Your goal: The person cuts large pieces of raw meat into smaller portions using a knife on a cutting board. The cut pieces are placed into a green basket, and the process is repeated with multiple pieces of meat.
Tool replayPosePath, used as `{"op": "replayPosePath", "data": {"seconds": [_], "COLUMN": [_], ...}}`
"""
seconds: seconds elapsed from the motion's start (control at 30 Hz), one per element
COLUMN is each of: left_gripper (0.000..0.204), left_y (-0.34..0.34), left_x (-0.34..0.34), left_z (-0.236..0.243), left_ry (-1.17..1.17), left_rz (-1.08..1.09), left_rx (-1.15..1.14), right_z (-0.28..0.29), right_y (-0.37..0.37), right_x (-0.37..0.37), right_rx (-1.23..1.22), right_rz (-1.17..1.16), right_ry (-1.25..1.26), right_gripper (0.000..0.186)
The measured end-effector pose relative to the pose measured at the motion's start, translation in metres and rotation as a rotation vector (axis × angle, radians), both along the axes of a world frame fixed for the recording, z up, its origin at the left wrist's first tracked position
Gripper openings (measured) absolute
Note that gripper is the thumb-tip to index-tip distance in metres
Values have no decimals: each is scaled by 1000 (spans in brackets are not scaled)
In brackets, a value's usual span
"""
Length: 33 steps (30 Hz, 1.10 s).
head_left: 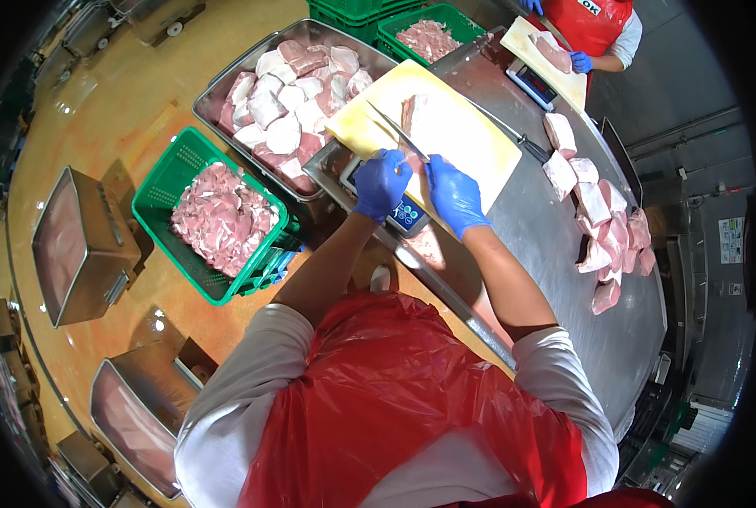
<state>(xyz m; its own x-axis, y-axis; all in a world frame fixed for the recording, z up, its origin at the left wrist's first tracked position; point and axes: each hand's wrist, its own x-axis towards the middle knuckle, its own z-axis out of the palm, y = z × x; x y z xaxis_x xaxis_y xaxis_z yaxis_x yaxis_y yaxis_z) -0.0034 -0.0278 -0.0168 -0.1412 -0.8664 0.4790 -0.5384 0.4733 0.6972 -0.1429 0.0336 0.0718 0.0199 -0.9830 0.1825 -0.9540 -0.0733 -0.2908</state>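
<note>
My right hand (454, 190), in a blue glove, grips a long knife (388, 120) whose blade reaches up-left across the yellow cutting board (479, 135). A pale pink piece of meat (414, 116) lies on the board under the blade. My blue-gloved left hand (382, 179) is closed at the board's near edge beside the meat and the blade; what its fingers hold is hidden. A scale (405, 212) with a blue panel shows beneath my hands and the board.
A steel tub (283, 100) of meat chunks, green baskets (208, 220) with trimmings, loose meat pieces (606, 229) on the steel table (564, 356), steel carts (82, 237) on the floor. At upper right a co-worker (598, 34) in red apron works at another board.
</note>
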Motion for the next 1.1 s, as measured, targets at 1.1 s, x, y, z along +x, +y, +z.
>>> {"op": "replayPosePath", "data": {"seconds": [1.1], "left_gripper": [16], "left_y": [10], "left_x": [67], "left_z": [-38], "left_ry": [303], "left_rz": [-6], "left_rx": [-20], "right_z": [20], "right_y": [66], "right_x": [-113], "right_rx": [335], "right_rz": [113], "right_ry": [328], "right_gripper": [17]}}
